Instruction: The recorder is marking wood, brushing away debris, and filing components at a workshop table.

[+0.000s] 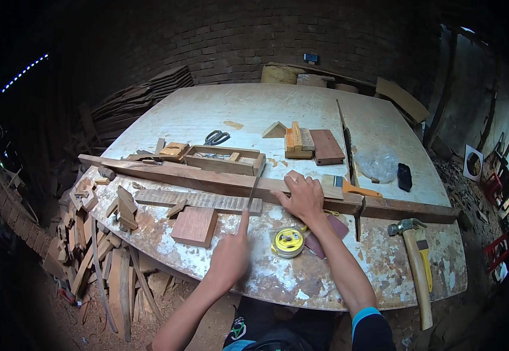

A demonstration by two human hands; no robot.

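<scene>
A long brown wooden beam [204, 181] lies across the workbench from left to right. My right hand [302, 202] grips it near the middle, thumb on the near side and fingers bent over the top. My left hand [230, 253] is closed, its index finger stretched along a thin, narrow blade-like tool [254, 192]. The tool slants over the beam just left of my right hand; its handle is hidden in my fist. A yellow tape measure [288, 241] sits by my right wrist. Left of it rest a reddish wood block [195, 226] and a flat worn wooden strip [193, 199].
Behind the beam stand an open wooden tray [222, 162], scissors [216, 138] and several wood blocks [327, 147]. A brush [359, 188] lies against the beam. At the right, a hammer [416, 263] overhangs the bench edge. A slot [348, 149] splits the benchtop; offcuts [120, 281] pile below left.
</scene>
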